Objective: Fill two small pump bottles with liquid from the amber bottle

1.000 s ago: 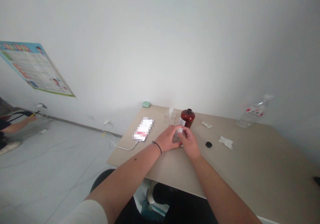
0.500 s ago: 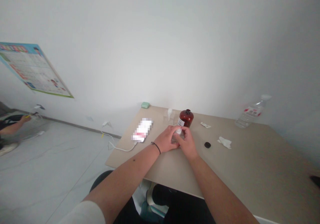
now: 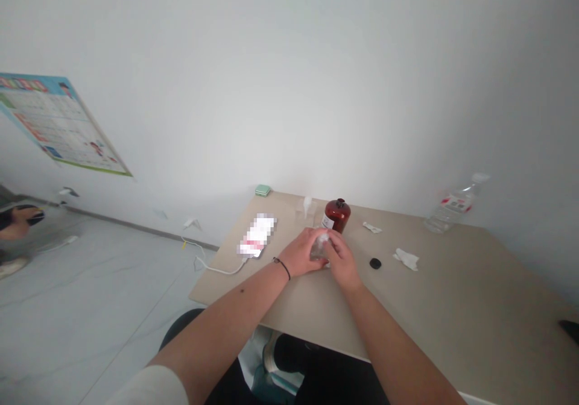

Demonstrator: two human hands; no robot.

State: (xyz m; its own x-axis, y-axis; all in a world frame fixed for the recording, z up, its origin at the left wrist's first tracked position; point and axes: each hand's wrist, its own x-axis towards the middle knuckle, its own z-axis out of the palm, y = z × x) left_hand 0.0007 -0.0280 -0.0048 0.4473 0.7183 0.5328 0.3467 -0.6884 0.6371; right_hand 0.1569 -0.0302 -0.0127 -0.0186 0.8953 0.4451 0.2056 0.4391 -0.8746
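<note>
My left hand (image 3: 303, 253) is wrapped round a small clear bottle (image 3: 318, 249) low over the table. My right hand (image 3: 342, 258) has its fingers closed at the bottle's white top (image 3: 324, 237); the fingers hide part of it. Just behind the hands stands an uncapped brown bottle (image 3: 338, 215) with a white label. To its left is another clear container (image 3: 306, 210) with a white pointed tip. A round black cap (image 3: 375, 263) lies to the right of my right hand.
Left on the table (image 3: 289, 308) lies a phone (image 3: 257, 236) with a white cable (image 3: 221, 270). A green case (image 3: 263, 190) sits at the back corner. Crumpled tissue (image 3: 406, 258), a small white strip (image 3: 372, 228) and a large clear plastic bottle (image 3: 455, 203) are on the right.
My right fingers have shifted slightly at the white top, while my left hand keeps its grip. At the far left, another person's hand has moved.
</note>
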